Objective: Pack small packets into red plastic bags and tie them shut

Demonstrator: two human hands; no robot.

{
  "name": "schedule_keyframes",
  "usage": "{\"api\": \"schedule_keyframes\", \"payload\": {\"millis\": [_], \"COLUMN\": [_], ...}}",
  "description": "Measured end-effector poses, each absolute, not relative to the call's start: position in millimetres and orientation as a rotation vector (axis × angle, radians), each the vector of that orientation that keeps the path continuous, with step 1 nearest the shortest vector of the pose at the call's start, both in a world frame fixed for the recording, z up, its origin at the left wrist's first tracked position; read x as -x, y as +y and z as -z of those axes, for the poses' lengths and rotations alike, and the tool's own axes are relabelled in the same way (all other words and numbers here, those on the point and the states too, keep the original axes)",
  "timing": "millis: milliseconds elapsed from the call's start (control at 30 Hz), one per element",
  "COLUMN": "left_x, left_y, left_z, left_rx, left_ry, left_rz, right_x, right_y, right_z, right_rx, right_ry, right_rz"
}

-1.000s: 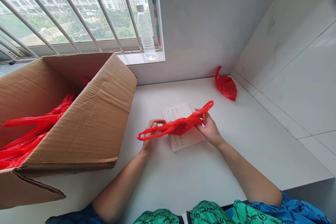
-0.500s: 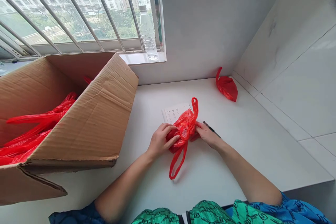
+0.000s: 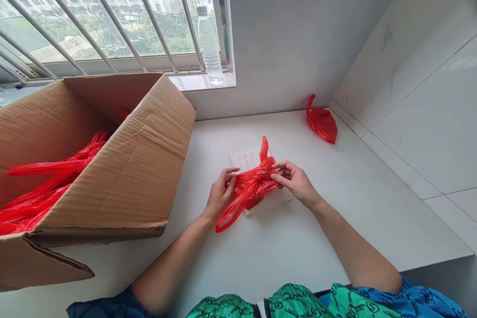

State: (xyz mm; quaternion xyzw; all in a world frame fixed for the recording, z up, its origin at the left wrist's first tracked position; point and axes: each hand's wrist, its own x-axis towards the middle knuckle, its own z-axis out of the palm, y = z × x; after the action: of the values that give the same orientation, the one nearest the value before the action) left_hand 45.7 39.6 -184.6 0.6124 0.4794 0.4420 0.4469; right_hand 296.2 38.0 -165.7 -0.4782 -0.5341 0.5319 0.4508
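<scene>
A knotted red plastic bag (image 3: 257,179) with looped handles is between my two hands, over a small sheet of paper or notepad (image 3: 274,202) with printed marks. My left hand (image 3: 219,195) holds the bag's left side, fingers curled and partly hidden behind the plastic. On the other side, my right hand (image 3: 296,183) pinches the bag's right edge between thumb and fingers. One handle loop hangs toward the front left, while the other points away from me. What is inside the bag cannot be seen.
A large open cardboard box (image 3: 126,169) at the left holds several red plastic bags (image 3: 55,184). Another tied red bag (image 3: 322,125) lies at the back right of the white table (image 3: 298,258). A clear bottle (image 3: 210,49) stands on the sill by the barred window.
The red bag has turned, its near handle swinging left, and more of the paper beneath shows. My right hand has shifted slightly up and now grips the bag's right edge; the pen is hidden.
</scene>
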Motion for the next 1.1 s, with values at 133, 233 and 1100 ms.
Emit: {"api": "schedule_keyframes", "payload": {"millis": [133,233,1100], "left_x": [-46,-46,-34], "left_y": [37,33,36], "left_z": [177,166,164], "left_rx": [-1.543,-1.639,-2.158], "left_ry": [1.253,1.228,1.468], "left_rz": [-1.079,-1.207,-0.917], "right_x": [-294,-284,-272], "right_y": [35,31,28], "right_z": [170,170,176], "right_rx": [1.292,1.188,1.322], "right_ry": [-1.505,-1.463,-2.055], "right_rz": [-1.156,-1.215,-0.456]}}
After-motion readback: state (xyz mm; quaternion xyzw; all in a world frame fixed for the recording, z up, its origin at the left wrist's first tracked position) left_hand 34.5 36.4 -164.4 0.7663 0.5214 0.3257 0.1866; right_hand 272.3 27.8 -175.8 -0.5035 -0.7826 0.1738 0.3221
